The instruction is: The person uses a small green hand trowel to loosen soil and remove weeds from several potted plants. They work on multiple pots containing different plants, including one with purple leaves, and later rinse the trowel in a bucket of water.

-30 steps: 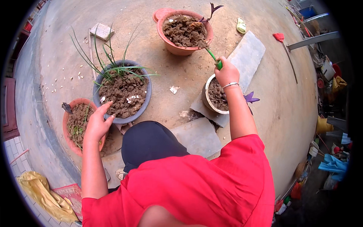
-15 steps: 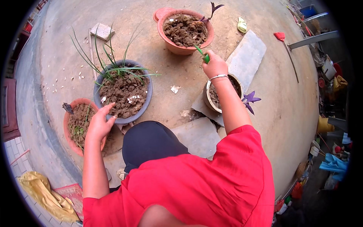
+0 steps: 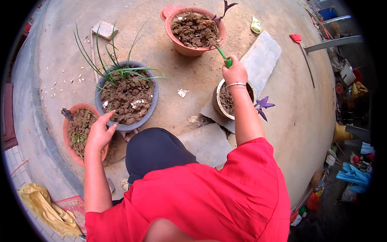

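Observation:
My right hand [image 3: 234, 71] grips a green-handled garden tool [image 3: 228, 61]. The tool's soil-coloured head reaches the near right rim of an orange plastic pot [image 3: 189, 50], full of clumpy soil with a purple-leaved cutting [image 3: 223, 11]. My left hand [image 3: 99, 131] has fingers stretched and thumb apart, fingertips at the near left rim of a grey-blue pot [image 3: 154, 101]. That pot holds soil, long thin green leaves [image 3: 111, 60] and pale shell-like bits. A smaller orange pot [image 3: 69, 142] with grassy sprouts stands beside my left hand. Under my right forearm is a cream-rimmed pot [image 3: 218, 99] of soil.
Stone slabs [image 3: 264, 52] lie beneath and beside the cream-rimmed pot, with a purple plant [image 3: 264, 105] next to it. Farther off are a brick [image 3: 105, 30], a yellow-green slipper [image 3: 255, 25] and a red-headed long-handled tool [image 3: 296, 38]. Clutter lines the right side.
My right hand has drawn back slightly toward me and to the right, pulling the tool's head to the pot's near right edge. My left hand stays at the grey-blue pot.

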Motion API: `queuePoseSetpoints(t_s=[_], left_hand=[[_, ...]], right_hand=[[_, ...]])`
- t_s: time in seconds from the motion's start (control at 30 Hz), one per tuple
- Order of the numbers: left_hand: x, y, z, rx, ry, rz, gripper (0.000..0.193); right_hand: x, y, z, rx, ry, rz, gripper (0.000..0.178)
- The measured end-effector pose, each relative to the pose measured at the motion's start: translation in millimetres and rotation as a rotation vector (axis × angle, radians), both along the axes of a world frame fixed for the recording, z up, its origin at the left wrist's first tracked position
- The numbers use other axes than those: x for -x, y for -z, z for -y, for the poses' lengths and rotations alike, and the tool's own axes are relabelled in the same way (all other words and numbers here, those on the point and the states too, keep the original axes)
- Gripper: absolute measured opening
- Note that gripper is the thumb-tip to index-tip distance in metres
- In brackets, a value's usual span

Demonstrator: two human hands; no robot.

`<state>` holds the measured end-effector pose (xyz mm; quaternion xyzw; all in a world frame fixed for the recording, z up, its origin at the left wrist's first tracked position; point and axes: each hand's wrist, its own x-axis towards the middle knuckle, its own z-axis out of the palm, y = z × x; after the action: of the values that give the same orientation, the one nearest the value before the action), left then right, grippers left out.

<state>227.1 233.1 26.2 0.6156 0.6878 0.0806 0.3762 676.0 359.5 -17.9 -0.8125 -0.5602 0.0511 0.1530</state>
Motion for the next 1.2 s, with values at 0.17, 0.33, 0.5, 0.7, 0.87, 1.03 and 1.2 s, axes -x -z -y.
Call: queuePoseSetpoints(t_s=[0.17,0.33,0.5,0.7,0.87,1.03,1.2], left_hand=[[1,-1,-3,-0.003,0.029,-0.023,0.051],[5,0,-3,0.009,0.017,-0.045,0.051],[12,1,2,-0.009,0.016,-0.035,0.052],[20,10,4,-0.022,-0.015,-0.011,0.052],[17,17,-3,0.048,-0.005,0.021,0.051],[15,32,-13,-0.024,0.064,0.073,0.053],[7,31,-23,-0.018,0.088,0.154,0.052]], right_hand=[[18,-9,-15,0.096,-0.139,0.075,0.027],[26,-23,-34,0.197,-0.238,0.111,0.026],[25,-22,-22,0.115,-0.187,0.065,0.028],[-11,-56,-6,0.045,-0.083,0.093,0.025],[-44,-128,27,0.16,-0.184,0.2,0.026],[-50,-169,62,0.449,-0.207,0.195,0.023],[-48,-147,78,0.618,-0.166,0.344,0.024]])
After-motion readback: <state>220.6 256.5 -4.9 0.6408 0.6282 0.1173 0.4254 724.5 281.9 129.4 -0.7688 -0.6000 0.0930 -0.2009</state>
